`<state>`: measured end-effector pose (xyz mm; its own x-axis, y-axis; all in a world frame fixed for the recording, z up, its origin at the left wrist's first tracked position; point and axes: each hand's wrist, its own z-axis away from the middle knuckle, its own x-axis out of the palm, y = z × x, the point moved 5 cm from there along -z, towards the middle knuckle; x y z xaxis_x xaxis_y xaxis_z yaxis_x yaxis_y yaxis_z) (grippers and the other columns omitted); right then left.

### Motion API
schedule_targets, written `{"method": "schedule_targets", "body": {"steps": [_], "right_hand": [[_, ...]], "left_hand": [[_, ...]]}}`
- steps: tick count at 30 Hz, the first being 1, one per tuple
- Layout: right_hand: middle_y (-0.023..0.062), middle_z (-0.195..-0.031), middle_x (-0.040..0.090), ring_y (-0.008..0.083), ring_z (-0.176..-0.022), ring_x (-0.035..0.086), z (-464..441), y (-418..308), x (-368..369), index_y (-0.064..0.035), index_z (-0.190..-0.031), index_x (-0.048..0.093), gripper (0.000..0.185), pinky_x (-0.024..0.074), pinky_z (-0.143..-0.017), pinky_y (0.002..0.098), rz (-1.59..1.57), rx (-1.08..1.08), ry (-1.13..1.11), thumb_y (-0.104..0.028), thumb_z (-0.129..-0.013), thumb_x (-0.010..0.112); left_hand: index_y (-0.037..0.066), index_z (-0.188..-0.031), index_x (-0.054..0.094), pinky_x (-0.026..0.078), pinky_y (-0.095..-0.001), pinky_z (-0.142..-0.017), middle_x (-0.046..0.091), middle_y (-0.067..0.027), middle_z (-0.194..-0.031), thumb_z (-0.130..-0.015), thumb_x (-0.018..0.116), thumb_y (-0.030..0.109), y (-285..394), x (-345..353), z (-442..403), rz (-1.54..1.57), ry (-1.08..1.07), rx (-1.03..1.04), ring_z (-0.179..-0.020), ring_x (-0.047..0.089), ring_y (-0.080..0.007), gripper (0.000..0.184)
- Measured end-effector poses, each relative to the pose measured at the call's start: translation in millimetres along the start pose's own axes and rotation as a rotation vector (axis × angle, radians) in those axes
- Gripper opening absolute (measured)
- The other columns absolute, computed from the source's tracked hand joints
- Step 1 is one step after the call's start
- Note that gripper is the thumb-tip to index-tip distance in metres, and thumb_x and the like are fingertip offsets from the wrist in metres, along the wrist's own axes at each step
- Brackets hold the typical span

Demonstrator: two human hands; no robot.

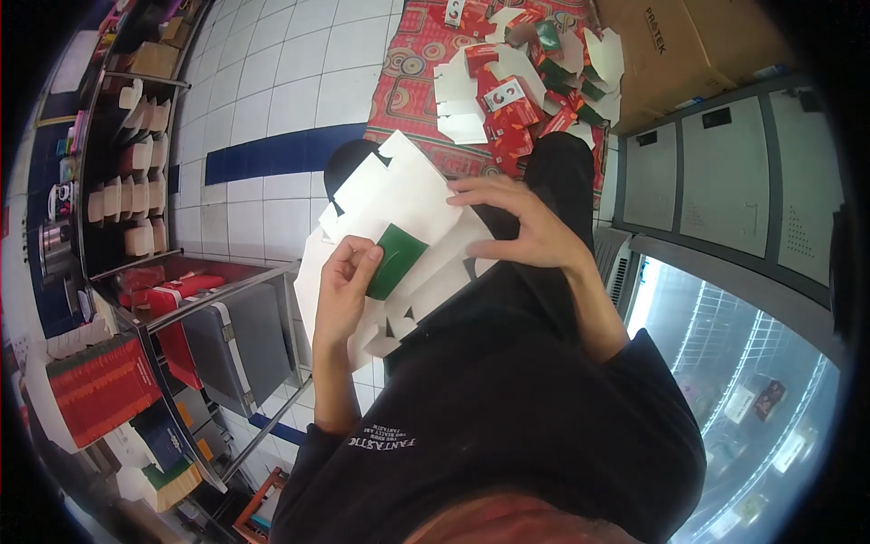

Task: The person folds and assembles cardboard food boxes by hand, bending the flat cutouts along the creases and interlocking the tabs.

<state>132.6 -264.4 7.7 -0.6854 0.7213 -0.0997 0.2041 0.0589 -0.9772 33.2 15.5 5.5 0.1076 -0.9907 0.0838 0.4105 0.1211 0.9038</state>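
Note:
A flat, unfolded cardboard box blank (349,201), white on the side facing me, lies across my lap with notches and tabs along its edges. My left hand (349,276) pinches a green flap (397,261) of the blank between thumb and fingers. On the other side, my right hand (521,222) has its fingers spread at the blank's right edge. Its fingertips are slightly blurred, and I cannot tell whether they touch the cardboard. Other white panels show beneath the upper one; whether they belong to the same blank is unclear.
Red, white and green cartons (512,104) lie piled on a patterned red mat (408,91) ahead. Shelves with small boxes (131,199) and a metal rack (217,299) stand left. Grey lockers (725,172), a large brown carton (698,45) and a lit glass-fronted cooler (725,354) line the right.

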Motion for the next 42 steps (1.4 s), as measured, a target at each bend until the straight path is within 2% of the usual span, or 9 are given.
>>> {"method": "schedule_targets", "body": {"steps": [3, 5, 9, 15, 25, 30, 33, 36, 42], "right_hand": [[0.011, -0.138, 0.072, 0.0244, -0.117, 0.066, -3, -21, 1, -0.007, -0.128, 0.078, 0.037, 0.0533, -0.1, 0.0424, 0.651, -0.053, 0.137, -0.014, -0.093, 0.087], [0.0077, -0.122, 0.073, 0.025, -0.103, 0.069, -6, -8, 12, -0.0048, -0.118, 0.079, 0.024, 0.0544, -0.091, 0.0408, -0.037, 0.106, 0.097, -0.01, -0.095, 0.083], [0.0094, -0.103, 0.066, 0.0259, -0.095, 0.068, -13, -17, 46, -0.0023, -0.111, 0.078, 0.016, 0.0546, -0.085, 0.0395, 0.081, -0.052, -0.032, -0.004, -0.096, 0.082], [0.0077, -0.101, 0.064, 0.0261, -0.09, 0.067, -8, -9, 56, -0.0028, -0.1, 0.073, 0.014, 0.0552, -0.08, 0.0402, 0.17, -0.003, 0.384, -0.01, -0.094, 0.083], [0.0111, -0.127, 0.066, 0.0253, -0.097, 0.069, -11, -15, 74, -0.0071, -0.098, 0.077, 0.015, 0.0569, -0.082, 0.0396, 0.422, -0.194, 0.01, -0.008, -0.087, 0.087], [0.017, -0.137, 0.061, 0.0343, -0.117, 0.067, -12, -10, 68, -0.0057, -0.139, 0.062, 0.063, 0.0553, -0.1, 0.0455, 0.203, -0.095, 0.389, -0.027, -0.089, 0.092], [0.019, -0.148, 0.058, 0.0357, -0.13, 0.063, -4, 48, 89, -0.0054, -0.16, 0.043, 0.09, 0.052, -0.109, 0.0476, -0.138, 0.188, 0.189, -0.04, -0.093, 0.09], [0.0189, -0.154, 0.056, 0.0316, -0.132, 0.063, 5, 67, 116, -0.005, -0.165, 0.039, 0.089, 0.0518, -0.111, 0.0463, -0.343, 0.327, -0.101, -0.041, -0.098, 0.086], [0.012, -0.144, 0.064, 0.0203, -0.13, 0.061, 11, 82, 144, -0.0016, -0.156, 0.057, 0.063, 0.0491, -0.113, 0.0371, -0.558, 0.48, 0.005, -0.026, -0.103, 0.08]], "left_hand": [[0.005, -0.109, 0.069, 0.05, -0.0217, -0.075, 0.076, -0.0001, -0.09, -0.112, 0.071, 0.018, 6, 7, 4, -0.064, -0.052, 0.014, -0.08, 0.063, -0.0042, 0.013], [0.004, -0.109, 0.07, 0.051, -0.0225, -0.076, 0.077, -0.0016, -0.09, -0.112, 0.072, 0.018, 14, 15, 8, -0.09, -0.073, 0.007, -0.081, 0.065, -0.0052, 0.014], [-0.002, -0.12, 0.077, 0.055, -0.0248, -0.079, 0.082, -0.0088, -0.095, -0.109, 0.075, 0.016, 33, 27, 11, -0.49, -0.022, 0.085, -0.089, 0.073, -0.0092, 0.022], [-0.001, -0.125, 0.081, 0.053, -0.0248, -0.077, 0.075, -0.0048, -0.099, -0.11, 0.07, 0.012, 24, 13, 11, -0.336, -0.153, -0.031, -0.089, 0.067, -0.0093, 0.023], [0.001, -0.127, 0.081, 0.051, -0.0261, -0.082, 0.067, -0.004, -0.104, -0.11, 0.072, 0.015, 26, 21, 11, -0.48, -0.293, -0.063, -0.095, 0.063, -0.0096, 0.024], [0.001, -0.123, 0.076, 0.057, -0.0251, -0.07, 0.07, -0.0039, -0.105, -0.106, 0.074, 0.008, 31, 24, 12, -0.612, -0.26, -0.002, -0.093, 0.067, -0.0098, 0.019], [0.002, -0.119, 0.07, 0.058, -0.025, -0.068, 0.071, -0.0039, -0.105, -0.107, 0.071, 0.005, 37, 25, 14, -0.393, 0.011, 0.1, -0.094, 0.067, -0.0105, 0.012], [0.003, -0.125, 0.059, 0.059, -0.0262, -0.069, 0.071, -0.0084, -0.114, -0.109, 0.069, 0.002, 36, 21, 11, -0.096, 0.158, 0.317, -0.104, 0.07, -0.0136, 0.019], [0.003, -0.126, 0.058, 0.065, -0.0306, -0.08, 0.066, -0.009, -0.125, -0.105, 0.071, 0.002, 14, 29, 7, -0.307, 0.213, 0.406, -0.127, 0.07, -0.0223, 0.025]]}}
